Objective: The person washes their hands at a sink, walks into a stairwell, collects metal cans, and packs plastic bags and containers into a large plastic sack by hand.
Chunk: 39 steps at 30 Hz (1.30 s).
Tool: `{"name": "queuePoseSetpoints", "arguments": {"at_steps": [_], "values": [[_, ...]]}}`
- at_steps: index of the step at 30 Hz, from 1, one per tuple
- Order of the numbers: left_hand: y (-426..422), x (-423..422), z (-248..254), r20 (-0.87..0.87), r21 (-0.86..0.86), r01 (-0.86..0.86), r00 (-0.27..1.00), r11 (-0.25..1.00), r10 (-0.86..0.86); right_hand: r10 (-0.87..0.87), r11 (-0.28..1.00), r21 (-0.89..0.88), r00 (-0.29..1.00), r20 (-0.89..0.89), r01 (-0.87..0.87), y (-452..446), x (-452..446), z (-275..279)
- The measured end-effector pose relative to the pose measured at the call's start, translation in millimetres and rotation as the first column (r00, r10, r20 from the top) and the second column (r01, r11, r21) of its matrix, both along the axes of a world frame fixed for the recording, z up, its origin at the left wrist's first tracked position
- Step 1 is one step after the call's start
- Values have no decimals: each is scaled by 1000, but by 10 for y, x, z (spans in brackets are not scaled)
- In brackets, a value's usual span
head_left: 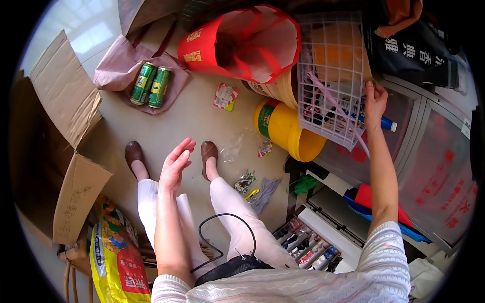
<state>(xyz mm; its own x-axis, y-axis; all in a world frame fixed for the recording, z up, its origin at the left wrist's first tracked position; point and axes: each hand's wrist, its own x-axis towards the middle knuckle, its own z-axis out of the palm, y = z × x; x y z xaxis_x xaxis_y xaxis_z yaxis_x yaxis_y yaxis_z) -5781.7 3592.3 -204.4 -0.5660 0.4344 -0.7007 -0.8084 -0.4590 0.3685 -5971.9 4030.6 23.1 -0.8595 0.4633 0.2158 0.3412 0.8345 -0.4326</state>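
My right hand [375,103] reaches out to the side of a white plastic lattice basket [331,81], its fingers closed on the basket's right edge. Inside the basket a pink strap [328,93] and a jumble of small items show through the grid. A blue bottle with a white cap [387,123] pokes out just below my right hand. My left hand [175,164] is raised above the floor over my legs, fingers stretched out, holding nothing.
Two green cans [151,85] lie on a pink cloth bag [113,68]. A red bag [242,45], a yellow bucket [288,130] and wrappers [226,97] are ahead. An open cardboard box [76,197] stands left, a yellow sack [118,252] below it. Cabinet doors [434,166] line the right.
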Motion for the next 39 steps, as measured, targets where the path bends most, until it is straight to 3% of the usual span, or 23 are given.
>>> {"name": "queuePoseSetpoints", "arguments": {"at_steps": [2,6,10,18,20,23,27,28,29,32,34,36,39], "values": [[53,3,-11,4,-7,17,1000,1000,-17,-80,991,-108,996,37,84,-167,128,-136],[145,-27,-55,5,-28,43,999,999,-43,4,976,-210,962,272,55,-215,116,-286],[296,-46,-120,16,-56,80,997,995,-79,38,995,-100,901,432,6,-85,114,-213],[505,22,-102,61,-275,209,978,938,-200,93,982,-188,920,381,-21,-12,123,-275],[582,-176,232,61,-292,180,984,939,-170,85,988,-151,912,400,-26,-34,111,-247],[701,-557,604,-144,-299,89,980,950,-137,74,994,-106,893,444,-29,16,110,-268],[658,-849,1214,-275,-344,97,941,934,-198,58,992,77,897,438,-102,57,120,-302],[590,-839,1346,-271,-414,122,930,902,-250,62,982,136,909,413,-129,26,109,-258],[502,-782,1448,-268,-483,129,920,866,-287,57,995,51,892,448,-90,0,94,-183],[87,-379,1603,-215,-660,138,907,738,-362,42,996,47,865,500,-75,-25,76,-123],[-160,-88,1931,-162,-694,120,934,710,-317,68,996,13,866,495,-86,-10,83,-113],[-412,278,2139,-135,-800,81,941,594,-311,90,996,-19,868,488,-93,-1,78,-113],[-748,846,2387,-63,-844,40,983,535,-174,114,993,-69,866,486,-92,22,121,-222]]}}
